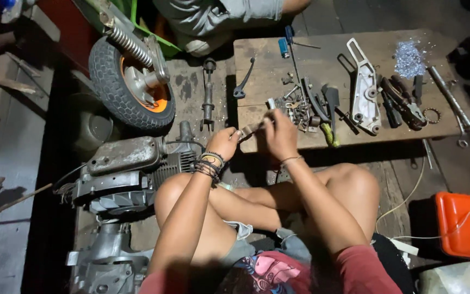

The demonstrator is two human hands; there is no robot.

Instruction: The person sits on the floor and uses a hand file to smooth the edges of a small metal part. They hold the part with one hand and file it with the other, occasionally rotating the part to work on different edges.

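Small flat grey metal part [252, 128], dull and worn, clamped between left hand [223, 142] and right hand [279, 135] grips.

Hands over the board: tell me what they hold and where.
Both hands, left hand and right hand, pinch a small flat metal part by its two ends.

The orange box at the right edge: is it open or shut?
Shut. The orange box shows one smooth, unbroken top with nothing visible inside. A thin white cord lies across it.
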